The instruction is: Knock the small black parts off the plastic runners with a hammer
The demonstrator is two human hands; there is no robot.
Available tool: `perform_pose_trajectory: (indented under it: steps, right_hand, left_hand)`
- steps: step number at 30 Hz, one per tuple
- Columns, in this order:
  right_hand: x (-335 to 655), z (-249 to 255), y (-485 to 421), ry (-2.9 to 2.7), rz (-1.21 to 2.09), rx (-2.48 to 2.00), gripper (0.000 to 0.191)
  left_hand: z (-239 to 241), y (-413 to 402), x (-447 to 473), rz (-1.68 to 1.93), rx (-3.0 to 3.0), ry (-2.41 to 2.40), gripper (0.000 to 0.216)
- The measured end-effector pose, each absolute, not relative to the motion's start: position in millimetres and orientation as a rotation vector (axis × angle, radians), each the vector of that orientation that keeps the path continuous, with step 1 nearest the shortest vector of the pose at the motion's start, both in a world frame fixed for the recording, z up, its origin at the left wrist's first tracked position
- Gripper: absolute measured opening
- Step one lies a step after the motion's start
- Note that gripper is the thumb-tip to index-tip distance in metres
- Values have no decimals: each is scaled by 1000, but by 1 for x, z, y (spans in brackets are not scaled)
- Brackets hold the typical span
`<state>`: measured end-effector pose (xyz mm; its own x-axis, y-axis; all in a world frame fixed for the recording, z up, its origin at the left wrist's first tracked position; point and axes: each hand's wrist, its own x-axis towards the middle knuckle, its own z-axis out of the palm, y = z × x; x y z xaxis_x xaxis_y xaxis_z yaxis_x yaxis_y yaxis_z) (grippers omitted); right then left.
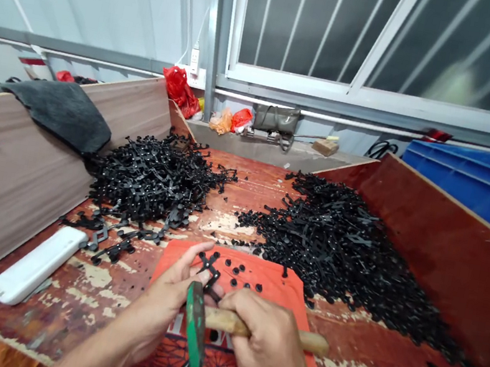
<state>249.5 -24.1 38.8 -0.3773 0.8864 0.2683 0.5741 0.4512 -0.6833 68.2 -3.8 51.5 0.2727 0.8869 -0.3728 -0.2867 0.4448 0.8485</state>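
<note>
My left hand (166,293) pinches a small black jointed linkage (211,268) with crossed arms and round ends, above an orange-red cloth (287,292). Wrapped around the wooden handle of a hammer (194,329) is my right hand (267,339). The hammer's green head hangs just in front of my left fingers, and its handle sticks out to the right. My right fingertips are close to the linkage's lower end; whether they touch it I cannot tell. Several small black round caps (234,282) lie on the cloth beyond my hands.
Heaps of black parts lie at the left (151,179) and right (333,243) of the worn red tabletop (91,275). A white oblong device (38,264) with a cable rests at left. A wooden side board (15,168) and a reddish board (443,244) border the table.
</note>
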Motion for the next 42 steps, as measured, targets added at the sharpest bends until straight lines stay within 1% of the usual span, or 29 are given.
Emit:
perform_pose_trajectory:
  steps: [4, 7, 11, 12, 13, 17, 19, 24, 30, 37, 42]
  right_hand:
    - [248, 26, -29, -2116, 544, -1201, 32]
    - [247, 21, -28, -2121, 561, -1237, 33]
    - [250, 22, -26, -2120, 677, -1182, 49]
    - [252, 23, -25, -2105, 709, -1188, 50]
    - [256, 24, -24, -2081, 747, -1215, 48]
    - [275, 21, -19, -1924, 889, -1423, 18]
    - [283, 16, -17, -1885, 902, -1487, 17]
    - [290, 7, -15, -1936, 911, -1551, 28]
    - [291, 3, -14, -1943, 941, -1586, 32]
    - [291, -3, -11, -1939, 953, -1588, 33]
    - [291, -4, -9, -1941, 949, -1600, 34]
  left_hand:
    - [40, -2, 73, 902, 788, 1000, 60]
    - [32, 2, 70, 883, 872, 1055, 48]
    - [27, 19, 52, 879, 1061, 1173, 36]
    - [27, 25, 45, 884, 1118, 1218, 33]
    - [26, 30, 37, 874, 1170, 1262, 30]
    - [18, 46, 16, 692, 1240, 1343, 21]
    - [11, 51, 16, 687, 1243, 1350, 19]
    - [-8, 64, 29, 795, 1384, 1295, 18]
    - [-24, 75, 37, 759, 1558, 1261, 15]
    - [-32, 75, 35, 654, 1699, 1349, 12]
    - [-25, 74, 37, 720, 1556, 1301, 15]
